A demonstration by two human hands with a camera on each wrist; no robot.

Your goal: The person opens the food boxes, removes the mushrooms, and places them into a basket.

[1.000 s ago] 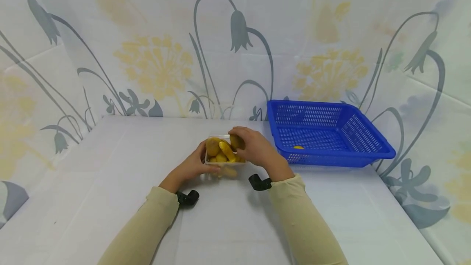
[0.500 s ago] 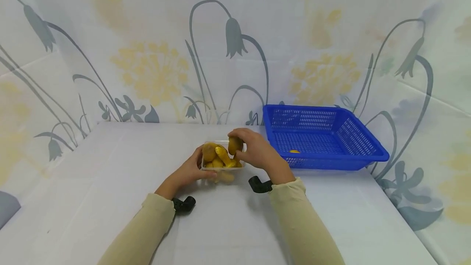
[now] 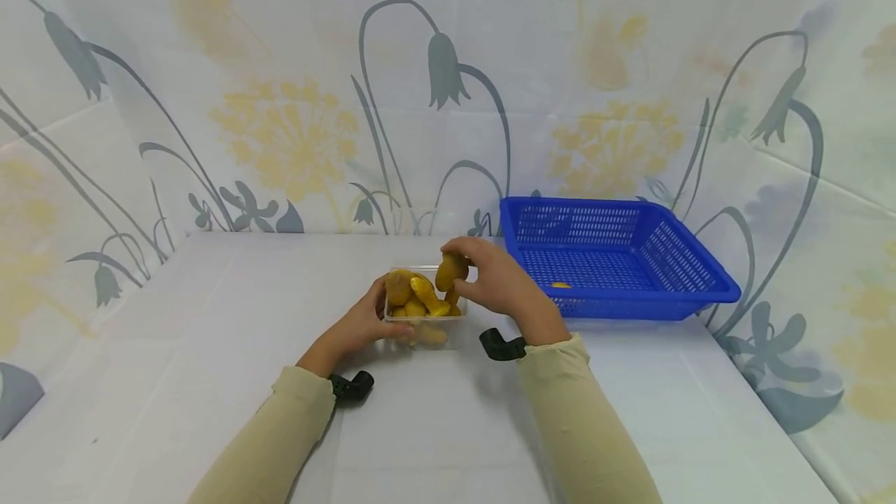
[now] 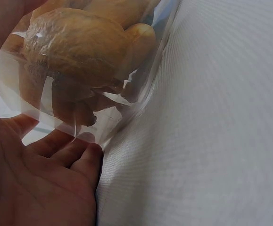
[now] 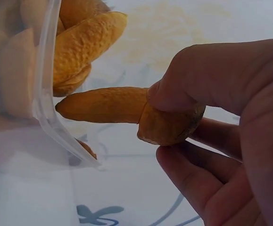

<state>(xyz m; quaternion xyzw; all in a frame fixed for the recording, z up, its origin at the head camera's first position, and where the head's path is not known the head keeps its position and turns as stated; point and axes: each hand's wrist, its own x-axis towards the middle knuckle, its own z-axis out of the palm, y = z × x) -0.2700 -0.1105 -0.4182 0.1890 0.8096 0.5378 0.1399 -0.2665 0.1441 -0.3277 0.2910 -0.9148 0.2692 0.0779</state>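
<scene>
from here i see a white table (image 3: pixel 231 325). on it stand a clear box (image 3: pixel 425 320) and a blue basket (image 3: pixel 623 307).

Soft, even light fills the head view, with faint shadows on the white surface (image 3: pixel 420 426) toward six o'clock. The left-wrist view is dimmer, glare streaking the clear container (image 4: pixel 115 99) near eleven; the right-wrist view's floral backdrop (image 5: pixel 167 28) blurs toward one.

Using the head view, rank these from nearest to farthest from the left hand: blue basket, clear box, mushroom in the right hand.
1. Clear box: gripped by the left hand.
2. Mushroom: at the box's right end.
3. Blue basket: farther right.
</scene>
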